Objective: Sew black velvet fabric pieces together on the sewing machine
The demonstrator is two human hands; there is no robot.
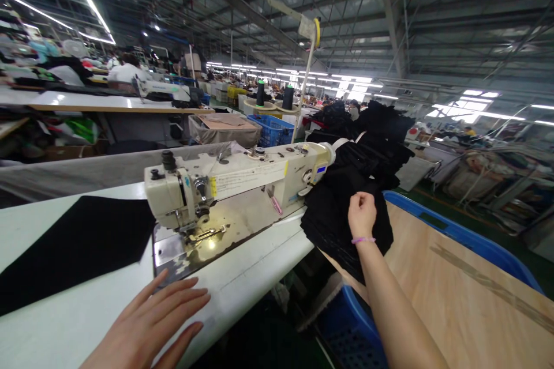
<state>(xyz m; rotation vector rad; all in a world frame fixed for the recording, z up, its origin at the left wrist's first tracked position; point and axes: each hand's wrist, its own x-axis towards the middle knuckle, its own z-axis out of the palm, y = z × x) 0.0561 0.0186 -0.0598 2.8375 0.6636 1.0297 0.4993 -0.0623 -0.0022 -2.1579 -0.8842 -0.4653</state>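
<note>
My left hand (pixel 158 320) is open, palm down, with its fingers spread above the white table, just in front of the sewing machine's metal bed. On the right, my right hand (pixel 362 216) has its fingers curled closed at a tall stack of black fabric pieces (pixel 329 213), pinching the top cloth; the fingertips are partly hidden. A purple band circles that wrist. Between my hands stands an industrial sewing machine (pixel 242 179), with nothing under its presser foot. A flat black fabric piece (pixel 78 242) lies on the table to the left of the machine.
Pink-handled thread snips (pixel 275 203) lie on the machine bed. A wooden board (pixel 459 271) rests over a blue basket (pixel 489 251) at the right. Behind the machine are a thread stand pole (pixel 306 81), black thread cones (pixel 288 98) and another blue crate (pixel 272 130).
</note>
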